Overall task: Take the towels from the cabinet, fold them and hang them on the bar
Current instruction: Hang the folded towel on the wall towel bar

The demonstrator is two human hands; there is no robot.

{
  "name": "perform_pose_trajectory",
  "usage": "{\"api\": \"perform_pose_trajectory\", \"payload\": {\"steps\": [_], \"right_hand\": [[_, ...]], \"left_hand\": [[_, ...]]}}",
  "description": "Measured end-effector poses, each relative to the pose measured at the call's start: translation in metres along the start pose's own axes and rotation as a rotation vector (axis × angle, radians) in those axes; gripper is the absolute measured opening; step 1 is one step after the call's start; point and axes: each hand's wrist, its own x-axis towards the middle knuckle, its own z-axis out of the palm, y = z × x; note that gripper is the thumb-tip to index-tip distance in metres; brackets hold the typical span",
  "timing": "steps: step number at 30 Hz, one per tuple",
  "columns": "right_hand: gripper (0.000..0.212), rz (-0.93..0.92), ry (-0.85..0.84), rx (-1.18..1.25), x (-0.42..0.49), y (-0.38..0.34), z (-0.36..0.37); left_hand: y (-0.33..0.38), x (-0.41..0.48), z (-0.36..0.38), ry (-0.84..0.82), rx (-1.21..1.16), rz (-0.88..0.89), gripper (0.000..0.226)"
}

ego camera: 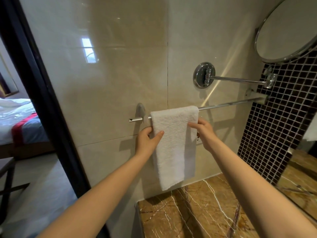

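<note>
A folded white towel [175,143] hangs over the left part of the chrome towel bar [226,104] on the beige tiled wall. My left hand [147,140] pinches the towel's left edge, thumb across the front and fingers behind it. My right hand [202,131] holds the right edge just below the bar, thumb on the front. The towel's lower end hangs just above the marble counter. No cabinet is in view.
A brown marble counter [197,212] lies below the towel. A round mirror [288,26] on a chrome swing arm [236,80] juts out above the bar. Dark mosaic tiles [274,134] cover the right wall. A black door frame [39,86] and a bed [18,122] are at the left.
</note>
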Motion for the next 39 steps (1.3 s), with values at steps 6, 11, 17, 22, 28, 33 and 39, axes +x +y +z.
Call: {"api": "perform_pose_trajectory", "payload": {"steps": [6,11,17,22,28,33,39], "right_hand": [[0.009,0.021,-0.024,-0.001,-0.005,0.007,-0.005],[0.012,0.024,-0.031,-0.044,-0.011,0.017,-0.011],[0.01,0.041,-0.074,-0.09,-0.021,0.023,-0.019],[0.015,0.063,-0.083,-0.13,-0.028,0.031,-0.025],[0.021,0.086,-0.099,-0.12,-0.033,0.037,-0.028],[0.011,0.109,-0.113,-0.1,-0.04,0.034,-0.027],[0.013,0.127,-0.123,-0.103,-0.047,0.04,-0.029]], "left_hand": [[-0.001,-0.006,0.002,-0.01,-0.068,-0.021,0.011],[-0.008,-0.007,0.004,-0.016,-0.064,-0.018,0.006],[-0.016,-0.006,0.005,-0.026,-0.094,-0.041,0.014],[-0.022,-0.016,0.008,-0.057,-0.103,-0.058,0.014],[-0.023,-0.021,0.009,-0.061,-0.102,-0.063,0.025],[-0.027,-0.023,0.008,-0.112,-0.064,-0.113,0.028],[-0.033,-0.033,0.011,-0.119,-0.044,-0.151,0.031]]}}
